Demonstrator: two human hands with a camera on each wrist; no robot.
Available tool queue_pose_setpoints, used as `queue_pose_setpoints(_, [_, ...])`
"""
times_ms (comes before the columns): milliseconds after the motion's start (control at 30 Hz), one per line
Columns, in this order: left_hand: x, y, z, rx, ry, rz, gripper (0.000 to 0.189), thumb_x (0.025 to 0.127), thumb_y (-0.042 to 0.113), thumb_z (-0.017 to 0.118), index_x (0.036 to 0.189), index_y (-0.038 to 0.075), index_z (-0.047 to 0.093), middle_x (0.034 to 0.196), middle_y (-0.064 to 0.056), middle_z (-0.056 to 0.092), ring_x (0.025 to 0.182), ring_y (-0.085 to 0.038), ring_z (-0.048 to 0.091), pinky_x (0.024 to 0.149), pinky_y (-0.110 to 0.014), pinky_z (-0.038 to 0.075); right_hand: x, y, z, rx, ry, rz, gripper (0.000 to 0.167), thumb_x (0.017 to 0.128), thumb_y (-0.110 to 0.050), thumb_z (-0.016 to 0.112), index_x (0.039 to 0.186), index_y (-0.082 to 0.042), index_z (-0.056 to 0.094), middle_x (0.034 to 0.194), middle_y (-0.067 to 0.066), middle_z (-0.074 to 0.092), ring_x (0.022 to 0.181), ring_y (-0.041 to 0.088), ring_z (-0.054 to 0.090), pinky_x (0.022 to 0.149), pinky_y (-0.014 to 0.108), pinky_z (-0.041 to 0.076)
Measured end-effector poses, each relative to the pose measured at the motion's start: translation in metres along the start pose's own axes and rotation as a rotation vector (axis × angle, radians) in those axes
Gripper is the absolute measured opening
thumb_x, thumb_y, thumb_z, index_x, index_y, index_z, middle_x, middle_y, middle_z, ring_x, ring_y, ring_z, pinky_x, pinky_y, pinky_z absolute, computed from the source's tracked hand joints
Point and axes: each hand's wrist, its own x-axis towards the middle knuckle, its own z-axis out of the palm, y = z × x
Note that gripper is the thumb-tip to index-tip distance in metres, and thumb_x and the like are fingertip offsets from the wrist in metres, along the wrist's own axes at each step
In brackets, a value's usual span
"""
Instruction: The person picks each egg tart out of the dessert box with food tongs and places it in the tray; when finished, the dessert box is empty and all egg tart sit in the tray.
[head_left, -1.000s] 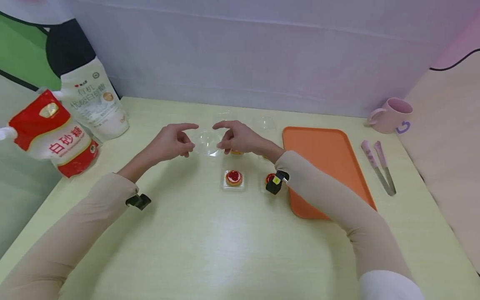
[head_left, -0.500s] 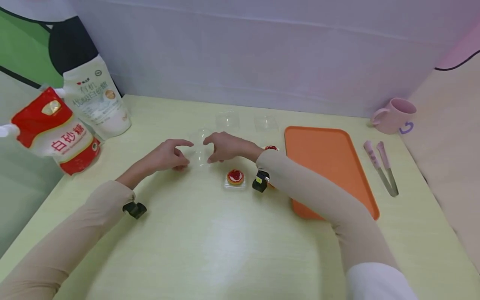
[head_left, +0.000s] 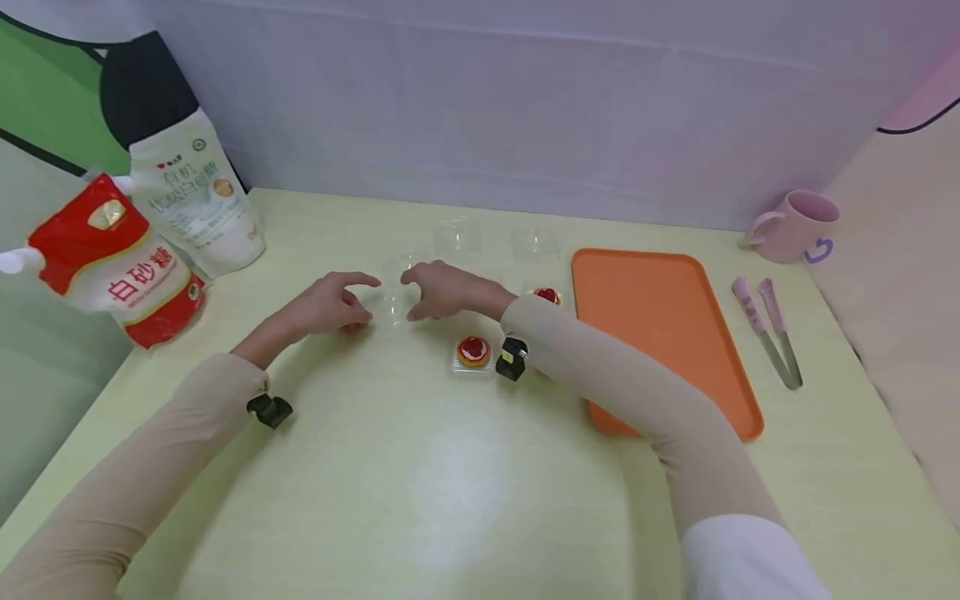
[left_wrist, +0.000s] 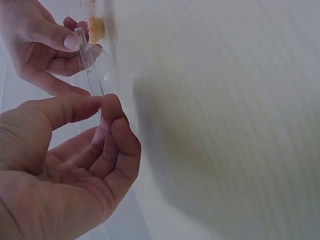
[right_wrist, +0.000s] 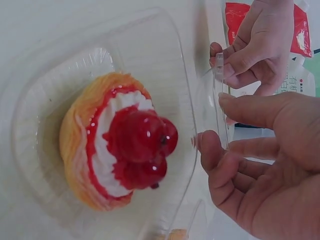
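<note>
My left hand [head_left: 330,304] pinches the left edge of a clear plastic lid [head_left: 395,292] between thumb and fingers. Its opposite edge is pinched by my right hand [head_left: 450,287]. The left wrist view shows the lid [left_wrist: 90,62] nearly edge-on, with a rounded dome facing the table. Just in front of my right hand, a small tart [head_left: 473,350] with red berries and white cream sits in a clear plastic base [head_left: 472,370]. From the right wrist, a tart [right_wrist: 107,150] in its clear container looms close beside my fingers.
Two more clear plastic pieces, a left one [head_left: 457,239] and a right one [head_left: 535,242], lie at the back. Another tart [head_left: 547,295] shows beside my sleeve. Right are an orange tray [head_left: 660,325], tongs [head_left: 772,333] and a pink mug [head_left: 795,225]; left, two sugar pouches [head_left: 123,275].
Both hands have lowered and shifted left with the lid, my right hand more than my left. The lid now shows narrower. In the last half second the hands have moved only slightly.
</note>
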Motion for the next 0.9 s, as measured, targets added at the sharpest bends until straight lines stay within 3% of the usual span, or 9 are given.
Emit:
queue_pose_setpoints(333, [0.001, 0.002, 0.005, 0.013, -0.027, -0.001, 0.055, 0.093, 0.006, 0.064, 0.143, -0.002, 0.044, 0.073, -0.005, 0.067, 0.066, -0.014, 0.062, 0.066, -0.030, 0.053, -0.010, 0.000, -0.002, 0.010, -0.022, 0.002, 0.064, 0.093, -0.025, 0.071, 0.147, -0.004, 0.043, 0.084, 0.009, 0.070, 0.075, 0.022, 0.069, 0.073, 0.025, 0.047])
queue_pose_setpoints(433, [0.002, 0.001, 0.008, 0.018, -0.029, 0.001, 0.054, 0.092, 0.005, 0.064, 0.143, -0.002, 0.045, 0.072, -0.005, 0.067, 0.065, -0.014, 0.062, 0.066, -0.029, 0.053, -0.011, -0.001, -0.001, -0.032, -0.021, 0.024, 0.063, 0.093, -0.027, 0.071, 0.147, -0.006, 0.045, 0.109, 0.010, 0.071, 0.089, 0.020, 0.068, 0.082, 0.027, 0.049])
queue_pose_setpoints(567, [0.002, 0.001, 0.009, 0.023, -0.037, -0.003, 0.054, 0.093, 0.006, 0.063, 0.143, -0.002, 0.045, 0.073, -0.006, 0.068, 0.066, -0.015, 0.063, 0.067, -0.029, 0.053, -0.010, -0.002, 0.002, -0.085, -0.017, 0.051, 0.063, 0.093, -0.031, 0.071, 0.147, -0.009, 0.046, 0.145, 0.007, 0.054, 0.117, 0.020, 0.058, 0.101, 0.035, 0.047])
queue_pose_setpoints(900, [0.002, 0.004, 0.008, 0.016, -0.044, -0.004, 0.056, 0.094, 0.007, 0.063, 0.145, 0.000, 0.043, 0.074, -0.007, 0.067, 0.066, -0.016, 0.063, 0.066, -0.030, 0.053, -0.011, 0.000, 0.002, -0.082, 0.008, 0.066, 0.061, 0.093, -0.033, 0.071, 0.144, -0.011, 0.048, 0.145, 0.007, 0.054, 0.126, 0.023, 0.053, 0.106, 0.040, 0.045])
